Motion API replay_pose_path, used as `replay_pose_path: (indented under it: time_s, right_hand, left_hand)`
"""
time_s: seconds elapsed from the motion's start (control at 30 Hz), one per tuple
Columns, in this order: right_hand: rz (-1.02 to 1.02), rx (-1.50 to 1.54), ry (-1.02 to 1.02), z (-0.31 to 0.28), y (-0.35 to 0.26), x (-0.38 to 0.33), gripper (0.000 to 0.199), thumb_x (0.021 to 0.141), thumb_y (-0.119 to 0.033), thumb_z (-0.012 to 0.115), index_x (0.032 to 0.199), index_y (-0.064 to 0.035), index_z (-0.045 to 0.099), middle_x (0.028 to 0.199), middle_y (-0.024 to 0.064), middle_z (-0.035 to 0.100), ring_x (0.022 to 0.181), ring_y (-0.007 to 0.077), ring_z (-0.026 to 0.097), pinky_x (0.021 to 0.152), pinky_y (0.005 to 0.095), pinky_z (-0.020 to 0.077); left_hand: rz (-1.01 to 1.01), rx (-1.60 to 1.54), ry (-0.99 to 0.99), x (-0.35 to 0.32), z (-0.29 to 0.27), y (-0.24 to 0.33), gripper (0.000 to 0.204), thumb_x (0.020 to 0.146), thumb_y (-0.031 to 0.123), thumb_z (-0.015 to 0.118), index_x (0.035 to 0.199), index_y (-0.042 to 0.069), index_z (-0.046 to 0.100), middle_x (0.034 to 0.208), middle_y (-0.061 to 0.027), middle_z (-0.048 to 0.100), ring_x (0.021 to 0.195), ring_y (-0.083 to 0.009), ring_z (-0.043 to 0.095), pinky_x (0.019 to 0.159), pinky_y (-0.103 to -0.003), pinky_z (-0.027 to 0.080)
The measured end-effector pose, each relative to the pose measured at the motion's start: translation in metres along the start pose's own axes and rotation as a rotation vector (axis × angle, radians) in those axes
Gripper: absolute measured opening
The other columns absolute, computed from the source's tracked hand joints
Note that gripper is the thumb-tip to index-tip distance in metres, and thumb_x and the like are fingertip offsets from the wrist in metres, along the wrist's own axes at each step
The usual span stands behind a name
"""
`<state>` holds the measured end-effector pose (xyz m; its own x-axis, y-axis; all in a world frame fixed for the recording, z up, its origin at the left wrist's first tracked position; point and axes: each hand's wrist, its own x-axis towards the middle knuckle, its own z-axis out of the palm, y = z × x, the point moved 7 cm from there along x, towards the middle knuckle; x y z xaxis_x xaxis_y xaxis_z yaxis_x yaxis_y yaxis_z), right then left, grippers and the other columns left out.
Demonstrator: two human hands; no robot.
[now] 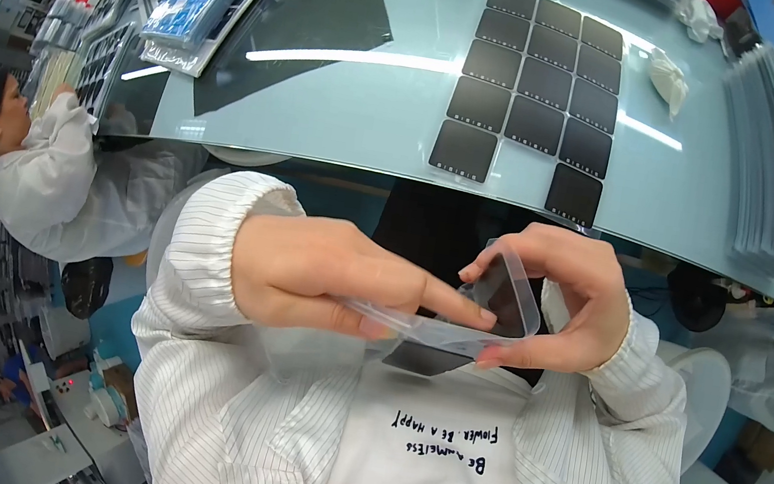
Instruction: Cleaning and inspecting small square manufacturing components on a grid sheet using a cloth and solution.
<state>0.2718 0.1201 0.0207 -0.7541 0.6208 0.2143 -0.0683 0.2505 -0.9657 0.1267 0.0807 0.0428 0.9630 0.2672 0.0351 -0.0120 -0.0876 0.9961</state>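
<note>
In front of the person's chest, a clear plastic piece [458, 337] is held between two hands.
It lies straight across from left hand [351, 275] to right hand [579, 298], long axis running side to side, its rounded end nearer the right. From here, the right curls half-open in a C around that end, thumb at the lower corner; the left pinches the film nearly closed, index finger stretched along it. I can't tell whether anything dark sits inside. Beyond, on the worktop [345, 124], dark square panels [544, 82] lie in columns; a co-worker [40, 162] sits off left.
</note>
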Motion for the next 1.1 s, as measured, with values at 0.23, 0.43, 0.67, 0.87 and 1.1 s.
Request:
replay_pose_path:
  time_s: [0.23, 0.43, 0.67, 0.87, 1.1]
  right_hand:
    - [-0.012, 0.052, -0.071, 0.001, 0.006, -0.013, 0.062, 0.055, -0.017, 0.090, 0.106, 0.0050, 0.064, 0.093, 0.0130, 0.068, 0.081, 0.0184, 0.065, 0.073, 0.0288, 0.0558]
    - [0.062, 0.237, 0.093, -0.036, 0.013, -0.047, 0.065, 0.050, -0.022, 0.093, 0.101, 0.0057, 0.064, 0.091, 0.0133, 0.068, 0.081, 0.0207, 0.066, 0.080, 0.0308, 0.0534]
    - [-0.024, -0.608, 0.391, -0.049, 0.002, -0.025, 0.059, 0.059, -0.015, 0.086, 0.111, 0.0002, 0.063, 0.107, 0.0114, 0.060, 0.089, 0.0214, 0.061, 0.075, 0.0283, 0.0519]
    - [-0.005, -0.976, 0.444, -0.042, 0.032, -0.004, 0.057, 0.062, -0.022, 0.082, 0.112, 0.0000, 0.064, 0.103, 0.0117, 0.061, 0.087, 0.0262, 0.061, 0.076, 0.0332, 0.0525]
    - [-0.166, -1.149, 0.421, -0.033, 0.049, 0.000, 0.034, 0.063, -0.026, 0.079, 0.085, -0.0012, 0.071, 0.097, 0.0090, 0.070, 0.102, 0.0295, 0.063, 0.081, 0.0355, 0.0541]
  left_hand:
    - [-0.070, 0.042, 0.135, -0.024, -0.026, -0.009, 0.041, 0.089, 0.002, 0.044, 0.129, -0.004, 0.048, 0.135, -0.0195, 0.050, 0.119, -0.0341, 0.054, 0.100, -0.039, 0.043]
    - [-0.095, -0.037, 0.619, -0.096, -0.090, 0.000, 0.023, 0.093, 0.011, 0.045, 0.112, 0.000, 0.053, 0.123, -0.0279, 0.054, 0.107, -0.0393, 0.060, 0.088, -0.042, 0.051]
    - [0.022, 0.110, 1.603, -0.230, -0.205, -0.043, 0.059, 0.085, 0.041, 0.067, 0.118, -0.003, 0.047, 0.125, -0.0255, 0.051, 0.111, -0.0371, 0.056, 0.094, -0.043, 0.047]
    - [-0.171, 1.304, 2.095, -0.217, -0.182, -0.040, 0.092, 0.070, 0.037, 0.084, 0.133, -0.006, 0.032, 0.123, -0.0215, 0.046, 0.126, -0.0327, 0.038, 0.110, -0.042, 0.025]
    - [-0.119, 1.070, 1.554, -0.133, -0.126, -0.003, 0.038, 0.081, 0.018, 0.072, 0.113, 0.001, 0.060, 0.123, -0.0155, 0.058, 0.120, -0.0303, 0.051, 0.104, -0.040, 0.036]
